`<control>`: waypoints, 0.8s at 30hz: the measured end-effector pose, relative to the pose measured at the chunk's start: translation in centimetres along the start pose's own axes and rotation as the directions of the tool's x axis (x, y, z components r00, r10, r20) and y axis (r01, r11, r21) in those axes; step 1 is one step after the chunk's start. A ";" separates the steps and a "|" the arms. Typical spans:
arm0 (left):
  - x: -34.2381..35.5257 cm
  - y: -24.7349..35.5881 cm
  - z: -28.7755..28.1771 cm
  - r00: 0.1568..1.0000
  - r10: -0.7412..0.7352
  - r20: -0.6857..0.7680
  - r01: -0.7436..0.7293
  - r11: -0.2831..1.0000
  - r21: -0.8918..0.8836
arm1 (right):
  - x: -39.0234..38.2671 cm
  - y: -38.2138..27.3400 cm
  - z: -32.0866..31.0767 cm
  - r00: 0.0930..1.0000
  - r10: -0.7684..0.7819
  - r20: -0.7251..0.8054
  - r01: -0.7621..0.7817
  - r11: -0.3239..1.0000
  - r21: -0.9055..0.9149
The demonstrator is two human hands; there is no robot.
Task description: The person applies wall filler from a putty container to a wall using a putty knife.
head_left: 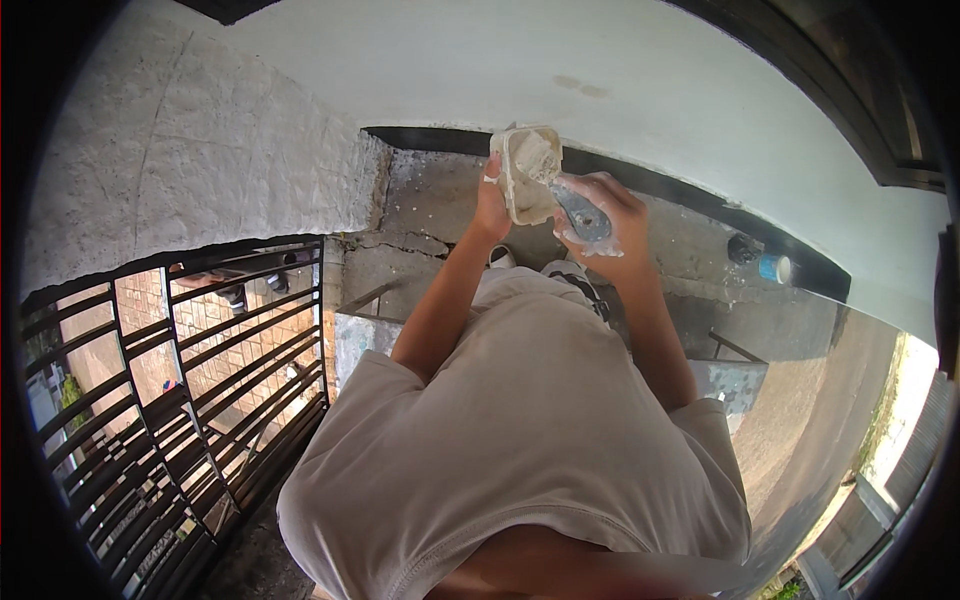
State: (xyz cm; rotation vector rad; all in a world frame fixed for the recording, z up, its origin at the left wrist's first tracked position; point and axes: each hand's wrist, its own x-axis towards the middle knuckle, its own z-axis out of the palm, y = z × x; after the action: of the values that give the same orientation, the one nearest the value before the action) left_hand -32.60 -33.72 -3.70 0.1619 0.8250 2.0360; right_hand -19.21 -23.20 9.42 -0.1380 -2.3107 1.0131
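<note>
A small squarish beige container (pixel 525 200) with pale paste in it is held upright in my left hand (pixel 491 208), whose fingers wrap its left side. My right hand (pixel 610 215), smeared with white, grips a grey scraper (pixel 582 218). The scraper reaches into the container; its blade is largely hidden by a lump of the paste (pixel 536 155). Both hands are raised in front of my chest, above the speckled, cracked concrete floor (pixel 420 195).
A white wall (pixel 650 70) with a dark base strip faces me. Rough plastered wall (pixel 200 150) and black railing (pixel 150 330) are at left, with a person's legs (pixel 235 290) beyond the bars. A blue-white can (pixel 776 269) and dark container (pixel 744 249) stand at right, near a ledge edge.
</note>
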 end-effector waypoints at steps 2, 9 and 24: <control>0.2 -0.1 0.2 0.997 0.072 0.023 -0.073 0.996 0.057 | -0.2 -0.3 0.1 1.000 0.026 0.004 -0.026 1.000 -0.006; 1.2 -1.6 -1.3 0.987 0.110 -0.121 -0.090 0.984 0.155 | -1.2 -1.3 0.8 0.972 0.005 0.235 0.050 0.973 -0.227; -0.6 0.6 1.1 0.999 0.010 -0.050 -0.020 0.976 -0.216 | -1.6 3.1 1.4 0.991 0.094 -0.093 -0.085 0.992 0.098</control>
State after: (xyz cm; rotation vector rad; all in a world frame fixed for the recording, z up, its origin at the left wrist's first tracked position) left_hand -32.27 -33.85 -2.37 -0.0037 0.6265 2.1353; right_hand -19.12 -22.37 5.73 -0.2498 -2.1811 1.1329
